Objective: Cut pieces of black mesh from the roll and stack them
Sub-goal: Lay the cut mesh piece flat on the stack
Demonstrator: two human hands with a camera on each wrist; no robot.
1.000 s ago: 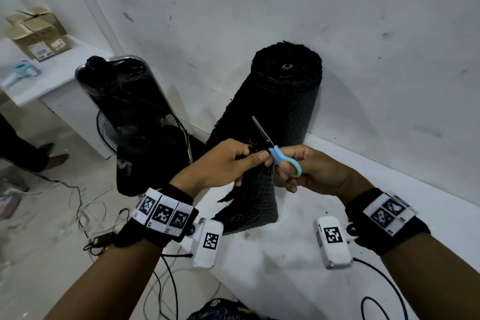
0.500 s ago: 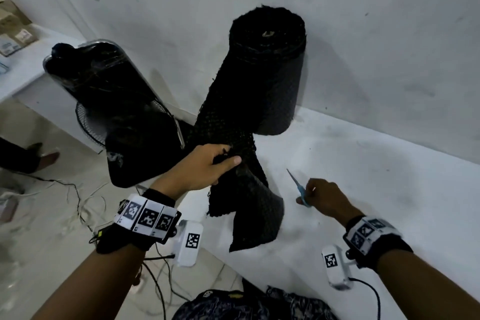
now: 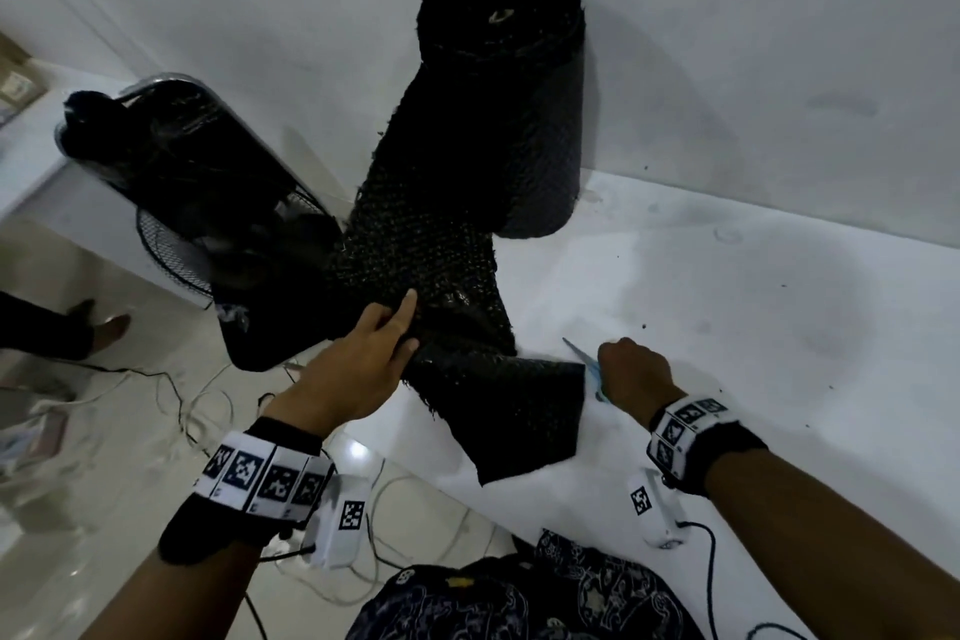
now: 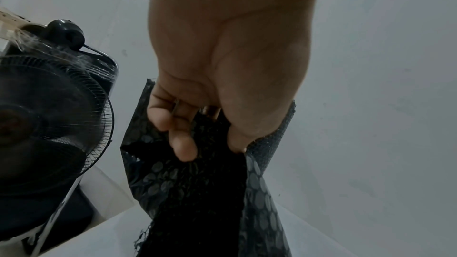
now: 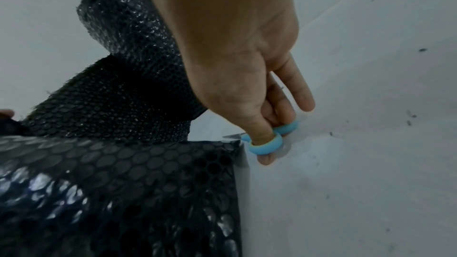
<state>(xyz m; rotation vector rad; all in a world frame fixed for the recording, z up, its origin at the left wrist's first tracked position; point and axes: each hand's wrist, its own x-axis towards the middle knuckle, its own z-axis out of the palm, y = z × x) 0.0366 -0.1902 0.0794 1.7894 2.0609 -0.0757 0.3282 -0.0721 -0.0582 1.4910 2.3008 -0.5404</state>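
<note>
A black mesh roll [image 3: 511, 88] [image 5: 128, 26] stands upright against the wall on the white table [image 3: 727, 307]. Its loose end [image 3: 415, 250] runs down to the left. My left hand [image 3: 371, 353] [image 4: 207, 124] grips a black mesh piece [image 3: 509, 411] [image 4: 197, 192] [image 5: 123, 192], which hangs and lies over the table's front edge. My right hand [image 3: 631, 369] [image 5: 269, 124] holds small blue-handled scissors [image 3: 587, 369] [image 5: 267, 142] down at the tabletop, just right of the piece, with the thumb through one loop.
A black pedestal fan [image 3: 197, 203] [image 4: 49, 120] stands left of the table, close to the roll. Cables [image 3: 208, 411] lie on the tiled floor below. A second white table [image 3: 26, 172] is at the far left, with someone's foot [image 3: 104, 327] near it.
The right hand dropped from the mesh to the tabletop with the scissors. The left hand lowered its mesh piece onto the table's front edge. The head view shifted down and closer.
</note>
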